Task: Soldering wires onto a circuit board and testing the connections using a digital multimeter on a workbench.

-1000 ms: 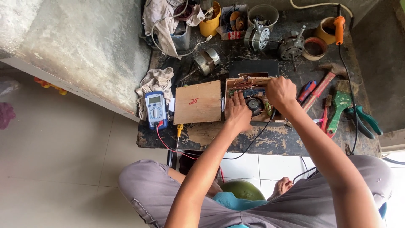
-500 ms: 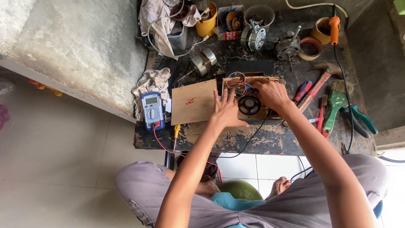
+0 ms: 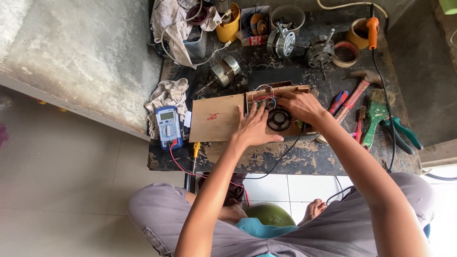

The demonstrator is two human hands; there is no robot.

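Note:
A round black motor coil [image 3: 279,119] with coloured wires sits on a wooden board [image 3: 216,118] in the middle of a dark, worn workbench [image 3: 285,157]. My left hand [image 3: 254,127] lies flat with its fingers spread, pressing on the board just left of the coil. My right hand [image 3: 299,105] is curled over the coil's upper right side, fingers at the wires there. A blue multimeter [image 3: 168,126] lies at the bench's left end, with red and black leads trailing down over the front edge.
To the right lie a red-handled hammer [image 3: 354,95], a red-and-blue screwdriver [image 3: 337,102], a green brush [image 3: 373,121] and green pliers [image 3: 404,134]. At the back stand two small motors [image 3: 300,45], a yellow cup [image 3: 228,27], bowls and rags [image 3: 166,95]. My knees are below the bench.
My left hand has slid left and flattened onto the board beside the coil. My right hand stays on the coil's upper right. The view has shifted slightly.

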